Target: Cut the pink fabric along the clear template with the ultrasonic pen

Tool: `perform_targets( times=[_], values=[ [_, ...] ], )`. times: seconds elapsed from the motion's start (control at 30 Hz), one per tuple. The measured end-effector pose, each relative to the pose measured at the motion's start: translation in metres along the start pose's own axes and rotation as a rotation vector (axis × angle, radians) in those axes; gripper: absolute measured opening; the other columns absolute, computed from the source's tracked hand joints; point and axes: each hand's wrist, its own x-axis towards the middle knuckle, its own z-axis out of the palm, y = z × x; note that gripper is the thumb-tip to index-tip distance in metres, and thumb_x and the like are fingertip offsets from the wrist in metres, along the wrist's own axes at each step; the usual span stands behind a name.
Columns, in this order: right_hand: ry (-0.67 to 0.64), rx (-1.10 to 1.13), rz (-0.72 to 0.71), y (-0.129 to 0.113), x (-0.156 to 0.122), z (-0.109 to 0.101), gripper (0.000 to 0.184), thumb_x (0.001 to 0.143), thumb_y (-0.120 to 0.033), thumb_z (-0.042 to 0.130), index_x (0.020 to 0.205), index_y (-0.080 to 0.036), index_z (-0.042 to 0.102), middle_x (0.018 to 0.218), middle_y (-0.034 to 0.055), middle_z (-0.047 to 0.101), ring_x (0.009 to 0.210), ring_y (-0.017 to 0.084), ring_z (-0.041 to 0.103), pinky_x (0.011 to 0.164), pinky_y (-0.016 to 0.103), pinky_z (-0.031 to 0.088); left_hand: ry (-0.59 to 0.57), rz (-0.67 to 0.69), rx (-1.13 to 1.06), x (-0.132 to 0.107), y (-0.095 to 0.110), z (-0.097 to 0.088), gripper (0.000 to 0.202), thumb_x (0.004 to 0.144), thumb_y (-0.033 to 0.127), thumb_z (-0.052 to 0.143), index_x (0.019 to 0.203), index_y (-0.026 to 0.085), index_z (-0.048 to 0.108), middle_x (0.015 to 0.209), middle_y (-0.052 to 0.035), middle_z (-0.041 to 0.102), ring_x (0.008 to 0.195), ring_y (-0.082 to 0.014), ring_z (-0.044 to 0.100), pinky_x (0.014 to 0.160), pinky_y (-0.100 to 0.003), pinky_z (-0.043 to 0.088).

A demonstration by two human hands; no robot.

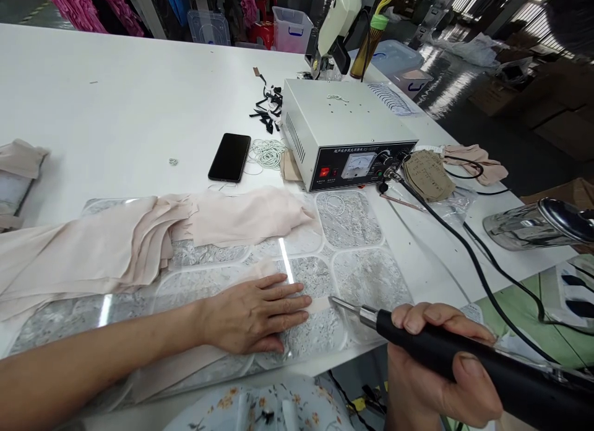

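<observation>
Pale beige strip [319,304] under my left hand [257,316]; black handpiece [431,353] in my right hand [445,372].
Strip: thin, matte cloth, lying on a glossy mat [366,273] patterned in grey marbled, round-cornered squares, its narrow end showing past the left fingertips; left grip laid flat, fingers slightly spread. Handpiece: smooth cylinder, bright metal tip [346,306] tapering to the strip's end, contact impossible for me to tell from here; right grip closed around the barrel, thumb pressed alongside. Beyond, I list: layered beige cloth [250,216], soft, rumpled; slim black phone [230,157]; tangled pale cord [268,154]; boxy grey metal unit [343,109], slotted side, dial-fitted black panel; smooth white tabletop [116,97].
</observation>
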Motion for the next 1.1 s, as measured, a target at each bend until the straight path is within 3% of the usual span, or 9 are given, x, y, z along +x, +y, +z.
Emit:
perform_targets(
  times=[0.27,0.53,0.8,0.97,1.1],
  values=[
    [-0.058,0.003,-0.022,0.003,0.003,-0.004,0.013,0.07,-0.024,0.055,0.08,-0.018,0.061,0.071,-0.0007,0.055,0.052,0.013,0.052,0.045,0.032,0.043,-0.02,-0.002,0.016,-0.001,0.001,0.004,0.054,0.102,0.043,0.039,0.145,0.011,0.04,0.152,-0.0093,0.036,0.143,-0.0274,0.031,0.12,-0.047,0.023],
    [-0.091,0.041,0.032,-0.005,-0.002,0.01,0.015,0.068,-0.025,0.056,0.079,-0.017,0.061,0.071,-0.0011,0.055,0.051,0.012,0.052,0.046,0.03,0.045,0.025,-0.028,-0.013,-0.001,0.003,0.005,0.051,0.099,0.043,0.048,0.143,0.017,0.044,0.149,-0.0081,0.042,0.142,-0.0254,0.034,0.121,-0.044,0.024],
    [-0.149,0.057,0.055,0.0,-0.008,0.014,0.014,0.072,-0.024,0.056,0.083,-0.018,0.061,0.074,-0.0007,0.054,0.054,0.012,0.054,0.047,0.031,0.047,0.011,-0.014,-0.022,-0.001,0.001,0.007,0.052,0.1,0.043,0.045,0.143,0.014,0.043,0.15,-0.0098,0.039,0.143,-0.0268,0.031,0.121,-0.046,0.022],
    [-0.184,0.056,0.061,0.0,-0.007,0.014,0.012,0.074,-0.022,0.056,0.084,-0.018,0.061,0.074,-0.0007,0.056,0.055,0.013,0.055,0.048,0.032,0.049,-0.007,-0.035,-0.059,-0.001,0.001,0.007,0.05,0.1,0.043,0.044,0.144,0.019,0.042,0.152,-0.007,0.036,0.144,-0.0257,0.029,0.122,-0.045,0.02],
    [-0.202,0.065,0.049,0.002,-0.005,0.012,0.012,0.073,-0.022,0.057,0.083,-0.017,0.061,0.074,-0.0007,0.056,0.054,0.013,0.055,0.048,0.032,0.048,0.01,-0.014,-0.021,-0.001,0.001,0.007,0.052,0.1,0.043,0.044,0.144,0.016,0.042,0.152,-0.0083,0.037,0.144,-0.0263,0.029,0.121,-0.045,0.021]
  ],
)
